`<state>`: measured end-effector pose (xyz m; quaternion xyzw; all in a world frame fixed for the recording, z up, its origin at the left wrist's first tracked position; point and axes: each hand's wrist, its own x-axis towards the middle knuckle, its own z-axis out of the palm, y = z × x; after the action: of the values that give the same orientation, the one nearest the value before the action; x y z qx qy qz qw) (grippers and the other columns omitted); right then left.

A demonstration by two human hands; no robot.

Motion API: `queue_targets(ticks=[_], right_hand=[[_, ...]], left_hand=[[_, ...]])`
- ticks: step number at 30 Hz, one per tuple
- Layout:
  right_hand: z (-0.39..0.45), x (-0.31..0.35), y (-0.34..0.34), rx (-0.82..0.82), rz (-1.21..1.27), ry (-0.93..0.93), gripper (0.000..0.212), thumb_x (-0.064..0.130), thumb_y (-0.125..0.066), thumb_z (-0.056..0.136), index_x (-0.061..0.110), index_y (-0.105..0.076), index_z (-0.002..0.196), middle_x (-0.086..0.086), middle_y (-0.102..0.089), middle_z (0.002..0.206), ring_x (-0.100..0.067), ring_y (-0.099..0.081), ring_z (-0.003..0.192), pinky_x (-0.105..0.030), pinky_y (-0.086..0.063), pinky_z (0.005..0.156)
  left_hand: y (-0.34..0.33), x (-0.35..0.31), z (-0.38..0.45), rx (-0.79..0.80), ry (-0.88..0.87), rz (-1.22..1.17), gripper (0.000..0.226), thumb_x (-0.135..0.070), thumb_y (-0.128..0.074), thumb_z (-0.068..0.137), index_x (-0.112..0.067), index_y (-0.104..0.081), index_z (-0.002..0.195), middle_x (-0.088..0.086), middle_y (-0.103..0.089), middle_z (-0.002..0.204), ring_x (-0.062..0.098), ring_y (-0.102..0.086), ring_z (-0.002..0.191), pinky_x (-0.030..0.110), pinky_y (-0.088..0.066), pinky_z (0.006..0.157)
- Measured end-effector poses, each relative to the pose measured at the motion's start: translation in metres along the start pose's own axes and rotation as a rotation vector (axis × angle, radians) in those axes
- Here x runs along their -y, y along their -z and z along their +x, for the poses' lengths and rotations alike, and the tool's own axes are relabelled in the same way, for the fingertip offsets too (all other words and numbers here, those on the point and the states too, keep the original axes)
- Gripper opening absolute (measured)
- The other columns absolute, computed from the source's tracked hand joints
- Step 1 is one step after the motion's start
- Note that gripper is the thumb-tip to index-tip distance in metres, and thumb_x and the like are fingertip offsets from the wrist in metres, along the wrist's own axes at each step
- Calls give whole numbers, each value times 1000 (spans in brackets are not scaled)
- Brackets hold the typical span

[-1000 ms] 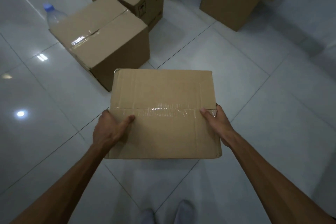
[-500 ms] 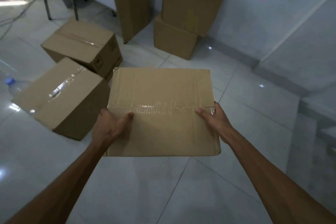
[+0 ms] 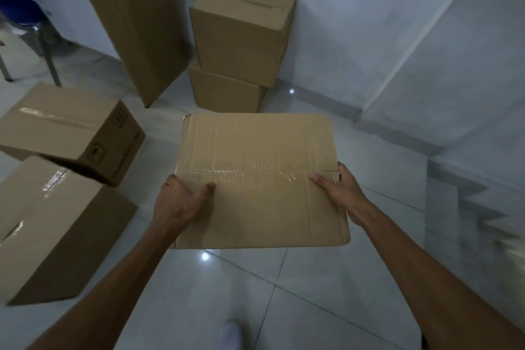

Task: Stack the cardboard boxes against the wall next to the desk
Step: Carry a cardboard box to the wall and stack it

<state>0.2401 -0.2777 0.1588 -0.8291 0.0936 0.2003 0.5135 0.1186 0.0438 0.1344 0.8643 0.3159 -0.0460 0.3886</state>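
I carry a taped cardboard box point(image 3: 260, 167) in the air in front of me. My left hand point(image 3: 177, 202) grips its left edge with the thumb lying on top. My right hand point(image 3: 339, 193) grips its right edge the same way; the fingers of both are hidden under the box. Straight ahead, against the grey wall point(image 3: 369, 23), two cardboard boxes stand stacked: an upper box point(image 3: 241, 28) on a lower box point(image 3: 224, 89). Left of the stack stands the brown side panel of the desk point(image 3: 133, 20).
Two more cardboard boxes lie on the tiled floor at left, a far one point(image 3: 71, 131) and a near one point(image 3: 54, 224). A blue chair point(image 3: 20, 0) with metal legs stands at the back left. A step edge point(image 3: 468, 179) runs along the right.
My view has risen and come closer to the wall; the stacked boxes and desk panel look larger. Both hands keep the same grip on the carried box.
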Motion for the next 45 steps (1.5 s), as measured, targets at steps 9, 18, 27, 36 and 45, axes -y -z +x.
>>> queue_targets(ticks=[9, 18, 27, 36, 45], right_hand=[[99, 27, 41, -82, 36, -80, 74, 42, -82, 77, 19, -49, 139, -1, -64, 124, -21, -63, 109, -41, -53, 94], [187, 32, 81, -132, 109, -125, 64, 36, -81, 79, 20, -52, 133, 6, -66, 110, -11, -64, 98, -33, -52, 83], [313, 3, 123, -135, 125, -202, 85, 48, -87, 66, 20, -52, 138, -3, -66, 124, -25, -65, 107, -49, -53, 96], [409, -26, 152, -160, 161, -246, 56, 32, -81, 80, 20, -57, 129, -2, -68, 117, -21, -66, 100, -37, -54, 83], [492, -52, 144, -206, 181, -261, 59, 32, -79, 82, 19, -56, 135, -4, -66, 122, -24, -63, 104, -39, -51, 87]], left_hand=[[-45, -66, 120, 120, -54, 66, 116, -88, -52, 60, -3, -38, 137, 18, -53, 132, 36, -57, 113, 52, -54, 88], [-94, -139, 211, 175, -61, 122, 98, -69, -65, 74, 0, -36, 137, 21, -52, 132, 37, -56, 113, 50, -53, 89], [-176, -203, 295, 206, -20, 162, 95, -65, -67, 75, 0, -37, 137, 20, -52, 133, 35, -56, 114, 47, -52, 90], [-254, -242, 368, 274, 19, 151, 94, -63, -69, 76, -1, -35, 139, 19, -50, 135, 36, -54, 117, 48, -51, 92], [-300, -251, 447, 311, -40, 103, 94, -64, -67, 76, -9, -31, 144, 16, -46, 141, 34, -50, 125, 47, -47, 97]])
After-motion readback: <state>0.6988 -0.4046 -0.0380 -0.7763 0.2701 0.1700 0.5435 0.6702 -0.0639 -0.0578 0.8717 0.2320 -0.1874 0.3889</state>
